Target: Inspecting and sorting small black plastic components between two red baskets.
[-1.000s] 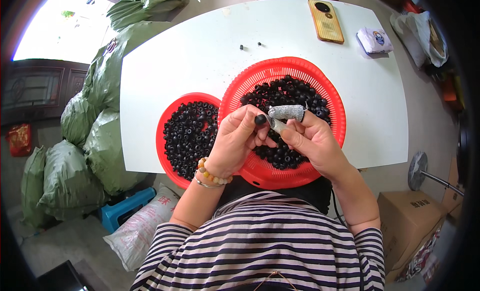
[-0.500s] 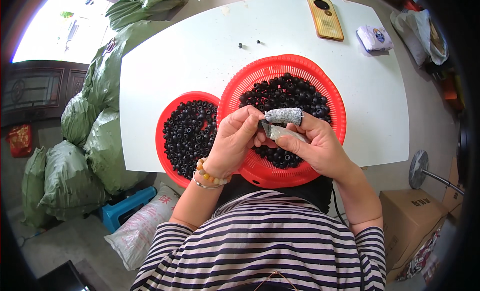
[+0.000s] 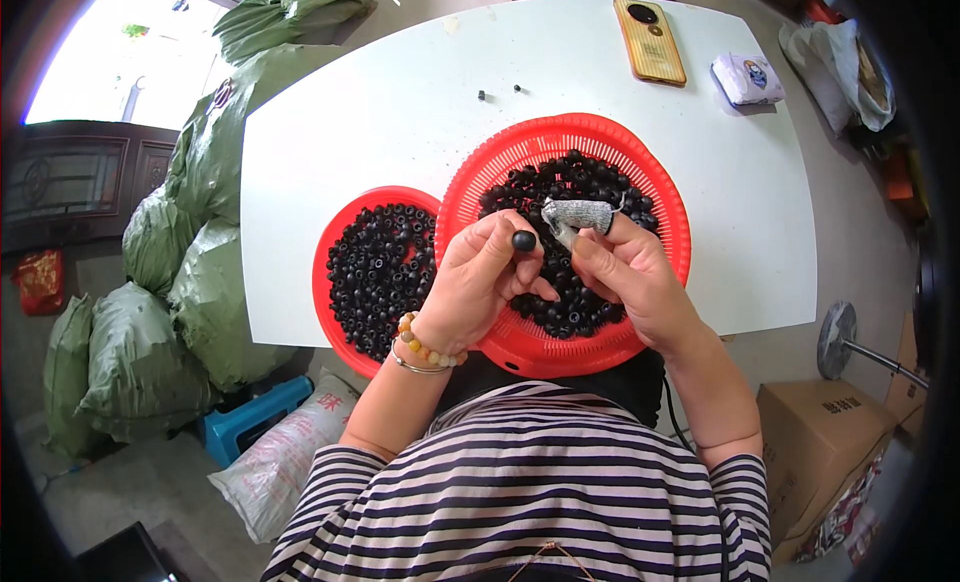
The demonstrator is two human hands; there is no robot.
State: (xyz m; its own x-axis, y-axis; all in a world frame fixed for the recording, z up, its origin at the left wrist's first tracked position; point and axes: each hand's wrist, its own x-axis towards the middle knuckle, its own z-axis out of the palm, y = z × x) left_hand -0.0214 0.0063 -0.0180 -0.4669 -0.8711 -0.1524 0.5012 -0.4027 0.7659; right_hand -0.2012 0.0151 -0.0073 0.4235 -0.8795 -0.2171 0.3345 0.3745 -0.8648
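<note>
Between the thumb and index finger of my left hand (image 3: 475,277) is a small black round plastic part (image 3: 523,242), its smooth end showing. My right hand (image 3: 640,282) wears a grey knitted finger sleeve (image 3: 582,215) on its index finger. Its thumb presses a small pale-wrapped tool (image 3: 566,236) against that finger; most of the tool is hidden. The hands are apart, above a large red slotted basket (image 3: 677,202) holding many black parts (image 3: 570,172). At its left a smaller red basket (image 3: 322,272) holds more parts (image 3: 375,267), many with open holes.
Two loose black bits (image 3: 482,96) lie on the white table (image 3: 350,132). A yellow phone (image 3: 650,47) and a tissue pack (image 3: 748,80) are at the far right. Green sacks (image 3: 140,352) crowd the left floor; a cardboard box (image 3: 825,452) stands at the right.
My hands have drawn apart; the black part has come away from the tool with my left hand. My right thumb has closed toward the sleeved finger, and the tool has tilted.
</note>
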